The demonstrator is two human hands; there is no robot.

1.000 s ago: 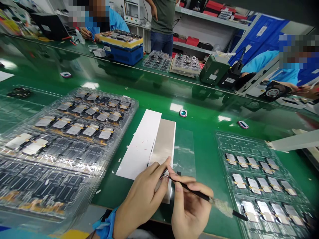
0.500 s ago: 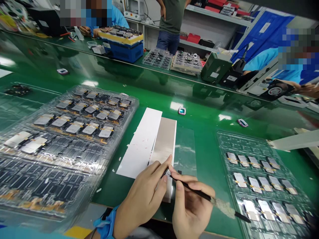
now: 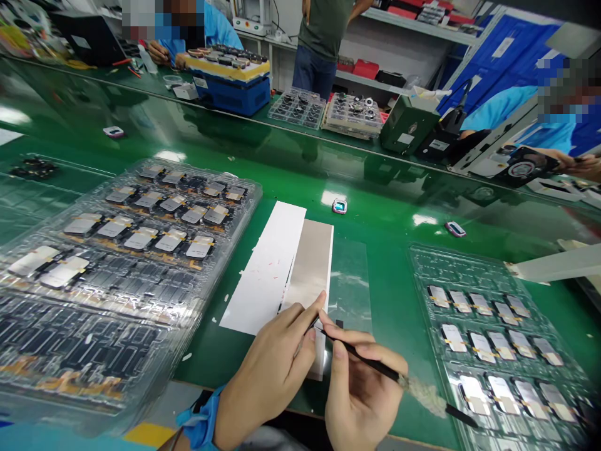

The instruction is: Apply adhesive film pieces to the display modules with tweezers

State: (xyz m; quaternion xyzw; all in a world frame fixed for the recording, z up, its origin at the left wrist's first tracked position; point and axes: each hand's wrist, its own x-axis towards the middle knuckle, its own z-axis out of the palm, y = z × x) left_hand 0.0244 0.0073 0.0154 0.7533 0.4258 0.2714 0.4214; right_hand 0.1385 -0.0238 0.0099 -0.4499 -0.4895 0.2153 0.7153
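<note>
My left hand rests at the near edge of the green table, fingers pinched together on a small part I cannot make out, over a grey sheet. My right hand holds thin black tweezers, whose tip meets the left fingertips. A white paper strip lies beside the grey sheet. Clear plastic trays with several small silver modules are stacked to the left. Another clear tray with similar modules lies to the right.
Two small pink-rimmed parts lie on the green belt. Across it are a blue box, parts trays, a green device, and other people seated and standing. A white bar juts in at right.
Both hands stay together with the tweezers' tip at the left fingertips. The view has shifted slightly downward; nothing on the table has moved.
</note>
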